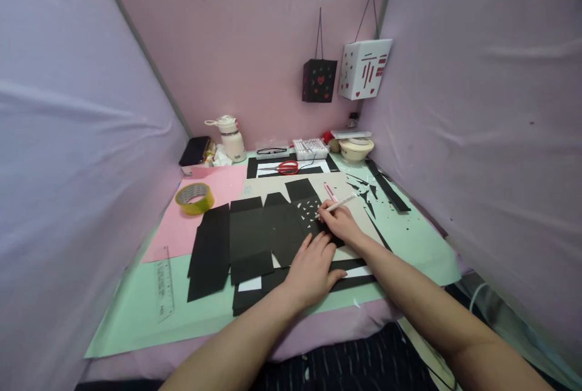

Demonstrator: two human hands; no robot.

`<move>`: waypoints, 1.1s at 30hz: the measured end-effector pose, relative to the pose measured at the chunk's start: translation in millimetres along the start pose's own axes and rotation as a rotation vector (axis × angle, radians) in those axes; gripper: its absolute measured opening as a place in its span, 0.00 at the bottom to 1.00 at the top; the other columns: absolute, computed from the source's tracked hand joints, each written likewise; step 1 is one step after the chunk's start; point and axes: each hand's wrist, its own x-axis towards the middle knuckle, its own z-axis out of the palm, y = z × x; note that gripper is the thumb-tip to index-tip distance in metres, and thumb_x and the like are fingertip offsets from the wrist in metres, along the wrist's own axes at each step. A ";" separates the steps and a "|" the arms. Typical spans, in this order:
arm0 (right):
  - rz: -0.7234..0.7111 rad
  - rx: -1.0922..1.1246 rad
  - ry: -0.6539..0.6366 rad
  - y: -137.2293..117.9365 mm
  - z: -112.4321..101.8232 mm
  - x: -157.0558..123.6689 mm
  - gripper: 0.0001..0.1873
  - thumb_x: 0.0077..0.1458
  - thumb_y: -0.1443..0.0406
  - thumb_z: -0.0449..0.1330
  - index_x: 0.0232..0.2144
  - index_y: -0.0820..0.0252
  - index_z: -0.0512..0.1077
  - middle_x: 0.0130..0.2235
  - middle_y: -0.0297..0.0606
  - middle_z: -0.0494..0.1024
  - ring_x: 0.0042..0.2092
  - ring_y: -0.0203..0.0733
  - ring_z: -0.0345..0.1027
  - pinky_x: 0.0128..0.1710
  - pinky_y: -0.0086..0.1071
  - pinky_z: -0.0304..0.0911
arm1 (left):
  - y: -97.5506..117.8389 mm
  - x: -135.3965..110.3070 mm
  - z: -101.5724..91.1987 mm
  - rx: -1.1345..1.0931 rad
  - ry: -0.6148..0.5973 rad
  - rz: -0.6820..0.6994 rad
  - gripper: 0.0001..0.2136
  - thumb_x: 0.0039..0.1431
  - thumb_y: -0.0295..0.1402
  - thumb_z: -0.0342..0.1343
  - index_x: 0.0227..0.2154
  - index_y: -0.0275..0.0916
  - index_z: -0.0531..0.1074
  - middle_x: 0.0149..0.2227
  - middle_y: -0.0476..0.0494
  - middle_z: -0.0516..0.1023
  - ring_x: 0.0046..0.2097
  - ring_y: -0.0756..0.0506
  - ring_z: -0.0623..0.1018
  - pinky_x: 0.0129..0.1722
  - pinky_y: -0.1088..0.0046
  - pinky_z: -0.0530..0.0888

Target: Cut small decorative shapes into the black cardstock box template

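A black paper sheet (pixel 254 230), cut as an unfolded box net, lies on a beige board (pixel 339 185). Small shapes are cut out of its right panel (pixel 309 209). My left hand (pixel 313 270) rests flat on the sheet's lower right part, fingers stretched out. My right hand (pixel 339 221) is closed around a thin white pen-like tool (pixel 339 202), its tip on the cut-out panel.
A yellow tape roll (pixel 194 197) sits on pink paper (pixel 213 197). A clear ruler (pixel 163 282) lies on the green mat (pixel 136 312). Red scissors (pixel 284 167), a marker box (pixel 310 148), a bottle (pixel 231 136), a bowl (pixel 356 148) stand behind. Black scraps (pixel 368 194) at right. Two lanterns (pixel 364 68) hang.
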 end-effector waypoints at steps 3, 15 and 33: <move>-0.030 -0.007 0.076 4.2 -1.7 -2.9 0.07 0.50 0.66 0.51 0.23 0.57 0.66 0.21 0.29 0.69 0.26 0.36 0.63 0.29 0.30 0.58 | -0.1 -0.1 0.6 0.008 -0.010 0.008 0.21 0.60 0.46 0.52 0.50 0.38 0.64 0.60 0.36 0.62 0.64 0.40 0.57 0.64 0.54 0.52; -0.018 0.015 0.087 8.7 -1.7 -3.7 0.06 0.49 0.63 0.54 0.23 0.56 0.61 0.20 0.26 0.67 0.25 0.36 0.60 0.28 0.29 0.55 | 2.4 1.9 -2.4 0.028 -0.039 0.001 0.21 0.60 0.45 0.53 0.50 0.37 0.64 0.61 0.36 0.62 0.65 0.39 0.56 0.63 0.54 0.52; 0.012 -0.023 0.018 7.9 -1.4 -3.8 0.07 0.48 0.67 0.54 0.20 0.57 0.60 0.19 0.27 0.67 0.25 0.35 0.62 0.28 0.29 0.56 | 2.4 2.9 0.3 0.065 -0.029 -0.001 0.19 0.60 0.43 0.52 0.50 0.38 0.64 0.61 0.38 0.61 0.64 0.39 0.56 0.63 0.57 0.55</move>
